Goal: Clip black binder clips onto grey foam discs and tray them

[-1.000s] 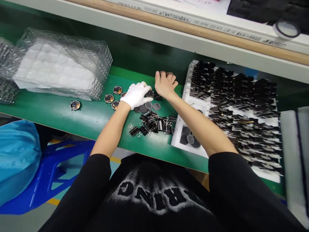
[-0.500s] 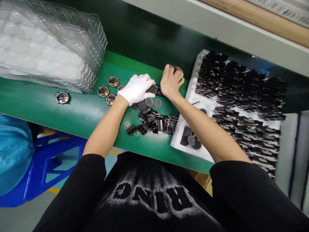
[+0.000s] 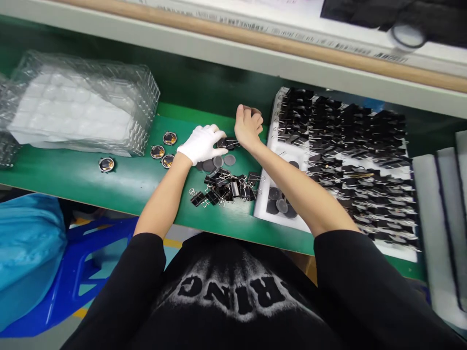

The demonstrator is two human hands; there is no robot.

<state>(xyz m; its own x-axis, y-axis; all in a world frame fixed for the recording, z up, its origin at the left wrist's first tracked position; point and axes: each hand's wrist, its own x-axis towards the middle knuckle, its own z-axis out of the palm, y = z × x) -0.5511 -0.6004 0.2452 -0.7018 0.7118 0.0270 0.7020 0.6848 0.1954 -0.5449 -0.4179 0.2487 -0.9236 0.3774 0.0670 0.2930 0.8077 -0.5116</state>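
My left hand [image 3: 204,144], in a white glove, curls its fingers and thumb around a round black disc [image 3: 221,143] on the green bench. A black binder clip [image 3: 232,144] lies against this disc, between my hands. My bare right hand [image 3: 248,127] is raised just right of it, its fingers curled; something dark shows behind them, too hidden to make out. Below my left hand are several grey-black discs [image 3: 208,166]. Nearer me lies a heap of black binder clips [image 3: 229,187]. Several round watch cases [image 3: 170,138] with orange insides sit left of my glove.
Clear plastic trays [image 3: 142,112] are stacked at the left, by a lone watch case [image 3: 106,165]. On the right, a white foam tray [image 3: 260,204] bears rows of binder clips [image 3: 350,121] and several dark discs [image 3: 276,201]. A shelf edge [image 3: 219,43] crosses behind; a blue stool [image 3: 69,272] stands lower left.
The view has shifted, showing more of the shelf above. Both hands keep nearly the same places on the bench; my right fingers are curled slightly differently.
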